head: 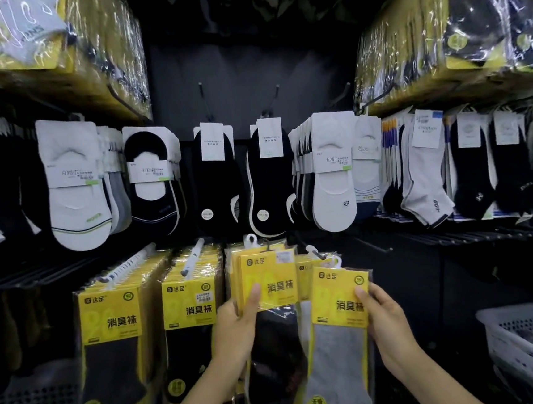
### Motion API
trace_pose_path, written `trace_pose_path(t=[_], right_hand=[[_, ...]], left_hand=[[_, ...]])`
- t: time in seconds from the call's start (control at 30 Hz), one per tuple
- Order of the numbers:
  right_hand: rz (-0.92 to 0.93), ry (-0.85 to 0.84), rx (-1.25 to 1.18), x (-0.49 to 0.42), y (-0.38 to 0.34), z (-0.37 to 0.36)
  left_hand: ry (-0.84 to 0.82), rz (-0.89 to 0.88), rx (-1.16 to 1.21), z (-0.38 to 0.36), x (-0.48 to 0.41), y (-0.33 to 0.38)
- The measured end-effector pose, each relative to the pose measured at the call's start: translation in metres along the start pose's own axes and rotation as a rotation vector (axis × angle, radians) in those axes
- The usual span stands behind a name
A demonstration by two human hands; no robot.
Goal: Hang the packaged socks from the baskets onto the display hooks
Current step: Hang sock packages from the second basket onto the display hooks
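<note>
Hands both busy: your left hand [237, 326] pinches black-sock pack [268, 287], thumb on front, lower display row; your right hand [385, 318] grips grey-sock pack [339, 311] just beside it, top near hook [320, 256]. White basket [508, 325] lower right.

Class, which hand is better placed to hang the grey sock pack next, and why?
Right. The right hand grips the grey pack just below a hook; the left hand is occupied holding the black packs.

Middle row of carded no-show socks [75, 199] before a dark back panel [247, 68]
</note>
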State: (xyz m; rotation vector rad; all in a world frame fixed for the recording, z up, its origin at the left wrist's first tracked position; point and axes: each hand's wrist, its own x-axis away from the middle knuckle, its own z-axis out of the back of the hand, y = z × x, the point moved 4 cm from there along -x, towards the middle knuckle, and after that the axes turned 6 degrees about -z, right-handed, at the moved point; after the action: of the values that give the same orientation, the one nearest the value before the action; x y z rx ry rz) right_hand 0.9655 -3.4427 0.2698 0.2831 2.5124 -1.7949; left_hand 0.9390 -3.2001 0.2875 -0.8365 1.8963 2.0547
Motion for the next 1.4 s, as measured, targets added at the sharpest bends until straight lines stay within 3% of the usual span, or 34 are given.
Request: trace_pose_path(t=[0.2,0.47,0.9,1.2,1.4], right_hand=[[0.062,0.092,0.087,-0.032,-0.009,0.018],[0.089,-0.068,0.231,-0.063,-0.001,-0.019],[0.063,0.053,0.127,-0.051,0.013,0.012],[0.144,-0.096,0.193,-0.059,-0.004,-0.003],[0.119,-0.079,0.144,-0.070,0.000,-0.021]], left_hand=[[0.043,-0.044,-0.021,0.018,-0.012,0.005],[0.093,-0.029,-0.040,0.016,-0.020,0.001],[0.063,0.002,0.032,0.006,-0.016,-0.004],[0.051,0.039,0.013,0.000,-0.015,-0.011],[0.079,0.019,0.005,0.004,-0.015,-0.011]])
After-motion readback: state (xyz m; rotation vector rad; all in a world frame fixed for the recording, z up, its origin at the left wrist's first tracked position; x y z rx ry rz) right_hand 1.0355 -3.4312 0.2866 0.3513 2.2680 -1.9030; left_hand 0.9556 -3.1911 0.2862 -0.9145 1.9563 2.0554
